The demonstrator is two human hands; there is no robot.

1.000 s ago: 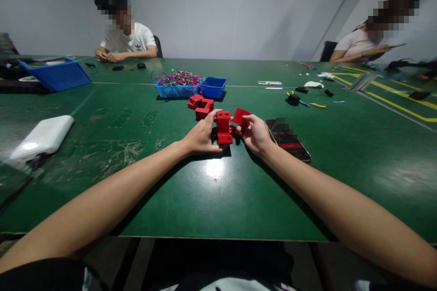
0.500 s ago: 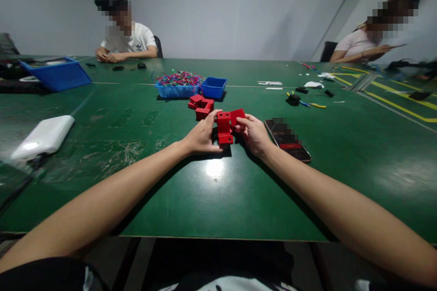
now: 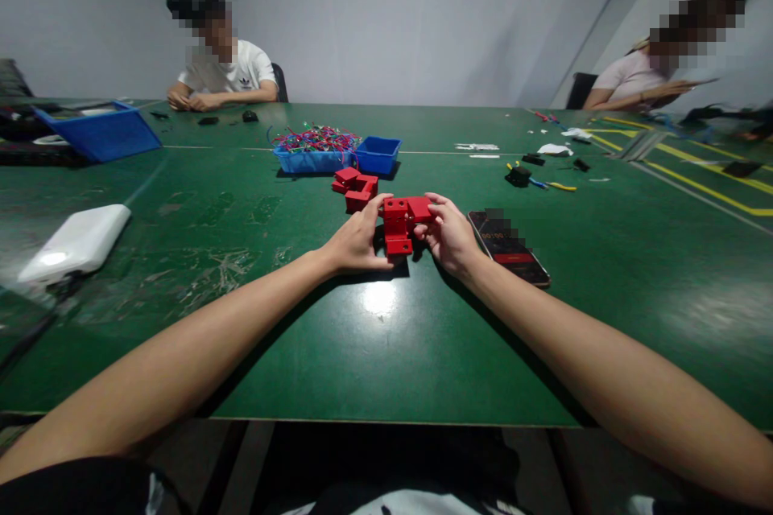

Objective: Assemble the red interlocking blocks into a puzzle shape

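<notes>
Near the middle of the green table, my left hand (image 3: 357, 240) grips a red block with round holes (image 3: 397, 213) from its left side. My right hand (image 3: 450, 235) holds a smaller red piece (image 3: 419, 209) between thumb and fingers, right up against the block's right side. Whether the two are joined cannot be made out. Just behind my left hand lie more red parts (image 3: 361, 191) on the table.
Behind the red parts stand a blue tray heaped with coloured wires (image 3: 317, 159) and a small blue bin (image 3: 378, 154). A phone (image 3: 509, 249) lies right of my right hand, a white device (image 3: 77, 241) at left. Two people sit across the table (image 3: 386, 370).
The smaller red piece in my right hand has turned from a tilted position to nearly level against the block. My right fingers have shifted on it; my left hand stays put.
</notes>
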